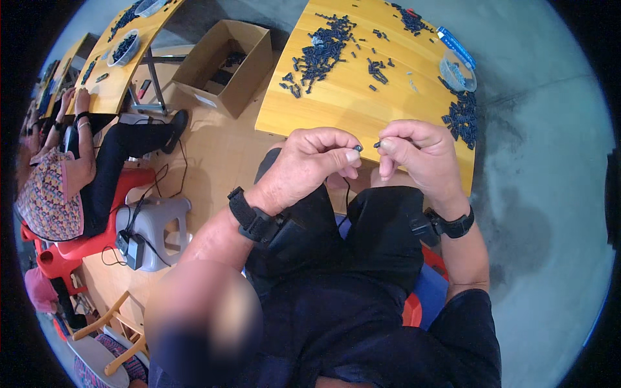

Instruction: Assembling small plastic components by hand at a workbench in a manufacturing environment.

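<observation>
Both hands are raised in front of the near edge of a yellow table (381, 84), fingertips facing each other with a narrow gap between. My left hand (310, 158) pinches a small dark round-ended piece (358, 148) between thumb and forefinger. Another tiny dark piece (377, 145) pokes out from the thumb and finger of my right hand (417, 152); the fingers hide most of it. Beyond them, a big heap of short dark cylindrical pieces (323, 52) spreads over the table's left side. A second heap (462, 119) lies along the right edge.
A clear plastic tub (457, 72) and a long blue-and-white box (456, 46) stand at the table's right edge. On the floor to the left sits an open cardboard box (223, 68). Further left, another person (58, 187) works at a second table (107, 94), near a grey stool (154, 226).
</observation>
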The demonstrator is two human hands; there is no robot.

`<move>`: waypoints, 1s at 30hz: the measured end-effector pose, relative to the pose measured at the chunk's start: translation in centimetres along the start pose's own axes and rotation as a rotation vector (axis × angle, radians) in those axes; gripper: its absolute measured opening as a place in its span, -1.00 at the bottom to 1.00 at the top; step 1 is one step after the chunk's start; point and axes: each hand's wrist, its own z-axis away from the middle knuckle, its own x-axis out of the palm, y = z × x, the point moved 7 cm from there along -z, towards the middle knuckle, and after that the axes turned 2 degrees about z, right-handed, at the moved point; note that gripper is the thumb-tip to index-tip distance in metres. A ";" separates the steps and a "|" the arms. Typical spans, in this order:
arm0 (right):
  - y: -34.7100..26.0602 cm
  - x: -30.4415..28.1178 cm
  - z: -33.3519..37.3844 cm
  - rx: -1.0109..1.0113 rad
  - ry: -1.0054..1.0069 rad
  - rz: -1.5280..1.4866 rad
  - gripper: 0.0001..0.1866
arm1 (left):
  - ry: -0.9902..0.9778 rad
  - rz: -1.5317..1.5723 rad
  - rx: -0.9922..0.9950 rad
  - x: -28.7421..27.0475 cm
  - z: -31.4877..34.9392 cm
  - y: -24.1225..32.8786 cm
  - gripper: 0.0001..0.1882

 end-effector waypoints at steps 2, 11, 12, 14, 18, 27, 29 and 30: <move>-0.1 0.3 -0.1 -0.019 0.001 0.045 -0.89 | 0.000 -0.015 -0.008 0.1 0.1 0.2 -0.86; -0.5 1.7 -0.6 -0.164 -0.062 0.202 -0.89 | -0.025 -0.003 0.029 0.0 0.0 0.2 -0.87; -0.4 1.8 -0.6 -0.165 -0.064 0.218 -0.89 | -0.018 0.018 0.026 -0.1 0.0 0.1 -0.85; -0.4 1.8 -0.7 -0.161 -0.059 0.218 -0.89 | -0.011 0.024 0.017 -0.1 -0.1 0.0 -0.85; -0.5 1.9 -0.7 -0.167 -0.070 0.241 -0.90 | -0.011 0.042 0.004 -0.2 -0.1 -0.3 -0.85; -1.0 2.1 -0.8 -0.219 -0.073 0.338 -0.92 | -0.007 -0.009 0.025 -0.3 -0.2 -0.1 -0.85; -1.1 2.1 -0.8 -0.230 -0.063 0.348 -0.92 | -0.009 -0.012 0.029 -0.3 -0.3 -0.2 -0.85; -1.1 2.0 -0.8 -0.241 -0.052 0.357 -0.92 | -0.011 -0.015 0.033 -0.3 -0.3 -0.2 -0.85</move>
